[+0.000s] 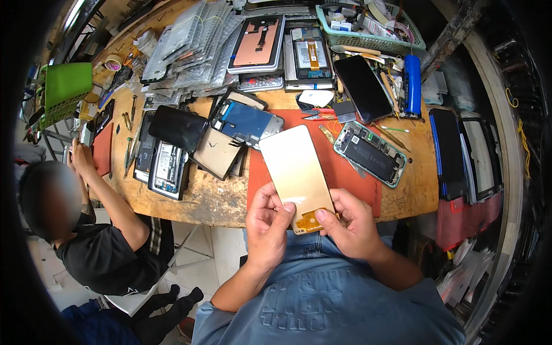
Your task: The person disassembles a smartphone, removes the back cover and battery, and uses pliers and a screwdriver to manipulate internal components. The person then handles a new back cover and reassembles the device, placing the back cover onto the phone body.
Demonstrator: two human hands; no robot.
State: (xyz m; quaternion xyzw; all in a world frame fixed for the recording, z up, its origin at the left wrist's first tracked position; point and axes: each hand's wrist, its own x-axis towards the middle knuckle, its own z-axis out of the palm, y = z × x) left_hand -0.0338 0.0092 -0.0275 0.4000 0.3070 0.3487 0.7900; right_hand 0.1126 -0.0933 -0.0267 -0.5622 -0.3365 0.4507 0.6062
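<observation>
Our left hand and right hand grasp the gold-backed panel, unattached, while the teal-edged phone lies opened.

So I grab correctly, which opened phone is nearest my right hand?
The teal-rimmed phone, partly over the orange mat; other opened phones lie farther off.

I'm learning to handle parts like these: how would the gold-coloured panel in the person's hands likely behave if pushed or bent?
The gold-coloured panel is probably fairly stiff: it looks flat between the left hand and right hand. Its glossy face could be slippery, and the thin-looking amber circuit film at its near end may tear.
</observation>
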